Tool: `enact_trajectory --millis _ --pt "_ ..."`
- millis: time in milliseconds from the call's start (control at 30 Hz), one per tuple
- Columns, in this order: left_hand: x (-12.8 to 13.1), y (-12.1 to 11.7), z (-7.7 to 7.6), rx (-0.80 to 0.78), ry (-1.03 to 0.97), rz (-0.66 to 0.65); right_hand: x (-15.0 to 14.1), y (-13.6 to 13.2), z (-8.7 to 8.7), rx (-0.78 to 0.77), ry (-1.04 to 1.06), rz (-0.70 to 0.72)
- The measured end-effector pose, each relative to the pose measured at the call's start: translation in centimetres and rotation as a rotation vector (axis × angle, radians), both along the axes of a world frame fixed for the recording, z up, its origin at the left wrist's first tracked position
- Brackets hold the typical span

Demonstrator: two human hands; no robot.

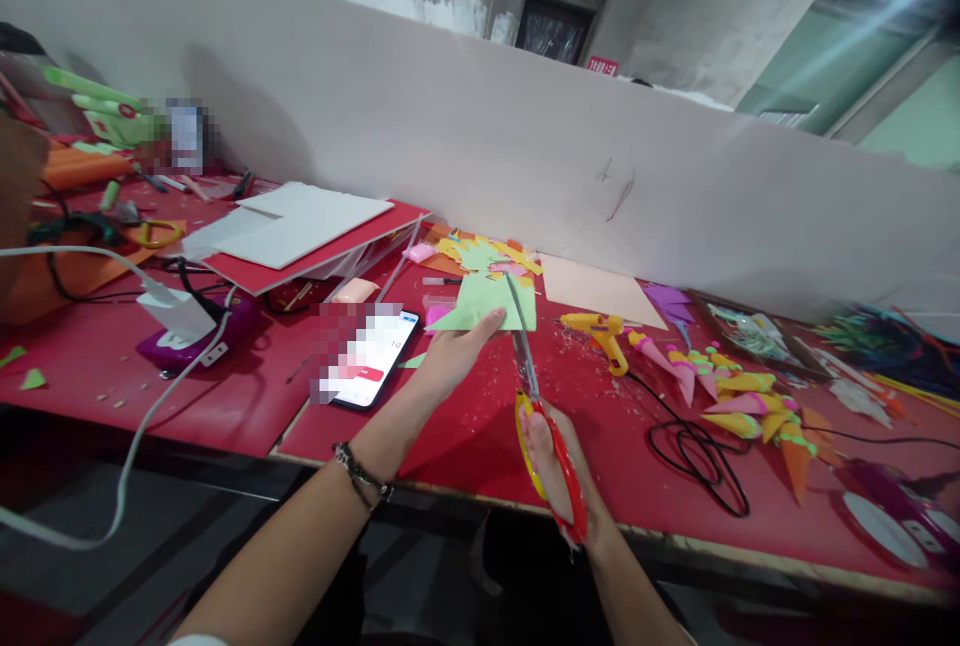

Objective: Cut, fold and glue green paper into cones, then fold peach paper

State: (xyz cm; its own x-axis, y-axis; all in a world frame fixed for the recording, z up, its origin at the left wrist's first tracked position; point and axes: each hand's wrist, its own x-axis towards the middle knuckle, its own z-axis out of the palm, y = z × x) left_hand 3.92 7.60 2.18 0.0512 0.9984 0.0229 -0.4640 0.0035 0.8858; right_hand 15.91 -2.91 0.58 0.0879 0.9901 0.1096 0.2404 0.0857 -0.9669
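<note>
My left hand (448,356) pinches a light green sheet of paper (484,304) by its near edge and holds it above the red table (225,396). My right hand (559,471) is closed in the red and yellow handles of a pair of scissors (536,406). The scissor blades point away from me and reach into the green paper from its near side. A beaded bracelet sits on my left wrist.
A phone (371,356) lies just left of my left hand. A yellow glue gun (600,334) with a black cord, paper cones (735,396), coloured scraps (480,254) and a peach sheet (596,288) lie behind and right. White boards (292,221), a charger (176,311) and a white partition (525,136) are left and behind.
</note>
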Motion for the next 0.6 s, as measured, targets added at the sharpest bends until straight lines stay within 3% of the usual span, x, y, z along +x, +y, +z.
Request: enact_trajectory --millis 100,267,400,533,600 --pt "0.0 0.1 -0.1 0.051 0.001 -0.032 -0.2 -0.1 0.5 -0.003 -0.037 0.007" --pt "0.6 0.5 0.7 0.109 -0.168 -0.043 -0.3 -0.2 1.4 -0.038 -0.136 0.023" --pt "0.0 1.4 1.7 0.142 -0.219 0.064 0.2 0.3 0.8 -0.047 -0.207 0.100" --pt "-0.9 4.7 2.0 0.149 -0.144 0.259 0.7 0.6 0.4 -0.088 -0.257 0.179" --pt "-0.9 7.2 1.8 0.171 0.001 0.289 0.9 0.4 0.7 -0.110 -0.258 0.195"
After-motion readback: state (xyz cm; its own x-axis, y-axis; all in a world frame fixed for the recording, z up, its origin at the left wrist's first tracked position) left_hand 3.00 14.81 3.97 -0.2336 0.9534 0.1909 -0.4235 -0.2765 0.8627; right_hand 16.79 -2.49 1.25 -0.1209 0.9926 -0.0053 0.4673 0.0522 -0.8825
